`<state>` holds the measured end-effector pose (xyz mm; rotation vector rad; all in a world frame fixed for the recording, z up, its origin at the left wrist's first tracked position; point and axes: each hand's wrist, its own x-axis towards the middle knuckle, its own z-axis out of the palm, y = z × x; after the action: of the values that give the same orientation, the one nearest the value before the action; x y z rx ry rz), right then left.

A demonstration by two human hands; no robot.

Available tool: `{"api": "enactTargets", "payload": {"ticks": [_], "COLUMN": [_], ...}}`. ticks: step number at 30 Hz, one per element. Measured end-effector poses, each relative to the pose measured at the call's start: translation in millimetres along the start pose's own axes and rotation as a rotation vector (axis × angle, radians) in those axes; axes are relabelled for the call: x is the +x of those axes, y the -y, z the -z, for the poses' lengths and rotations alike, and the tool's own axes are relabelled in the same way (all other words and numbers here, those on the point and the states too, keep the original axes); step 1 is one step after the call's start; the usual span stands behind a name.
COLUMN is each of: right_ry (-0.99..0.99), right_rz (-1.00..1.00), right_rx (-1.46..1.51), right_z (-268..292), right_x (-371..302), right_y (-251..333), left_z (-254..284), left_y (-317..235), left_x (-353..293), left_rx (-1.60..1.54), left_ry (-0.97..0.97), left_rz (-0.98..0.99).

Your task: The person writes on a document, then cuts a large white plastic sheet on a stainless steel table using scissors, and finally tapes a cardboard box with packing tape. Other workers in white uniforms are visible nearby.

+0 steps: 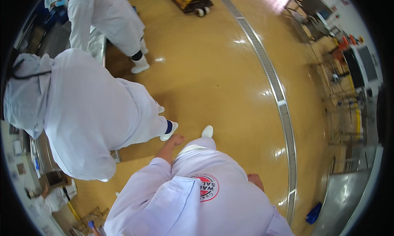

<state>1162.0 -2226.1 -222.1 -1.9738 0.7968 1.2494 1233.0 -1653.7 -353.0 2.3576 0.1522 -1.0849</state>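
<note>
My left hand hangs low in front of my body, its fingers curled in and nothing visible in them. It is nearest to my own white coat and the boots of a person close by. On the other side, my right hand shows only in part beside the coat; the coat hides its fingers. Neither hand visibly touches any equipment. One of my white boots points forward on the floor.
Close on my left, a person in white bends over; another person stands beyond at a metal table. A yellow pallet jack stands ahead. A drain grate crosses the shiny floor. Metal frames and a blue object are at right.
</note>
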Motion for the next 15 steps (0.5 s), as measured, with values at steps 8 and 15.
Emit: {"api": "enactTargets", "payload": {"ticks": [8,15], "right_ry": [-0.128,0.004], "right_rz": [0.051,0.272], "right_rx": [0.127,-0.244], "right_z": [115,234], "right_x": [72,234], "right_y": [192,429], "left_z": [265,267], "left_y": [-201,-93], "left_x": [86,203], "left_rx": [-0.447,-0.616], "left_ry": [-0.221,-0.47], "left_rz": [-0.16,0.283]}}
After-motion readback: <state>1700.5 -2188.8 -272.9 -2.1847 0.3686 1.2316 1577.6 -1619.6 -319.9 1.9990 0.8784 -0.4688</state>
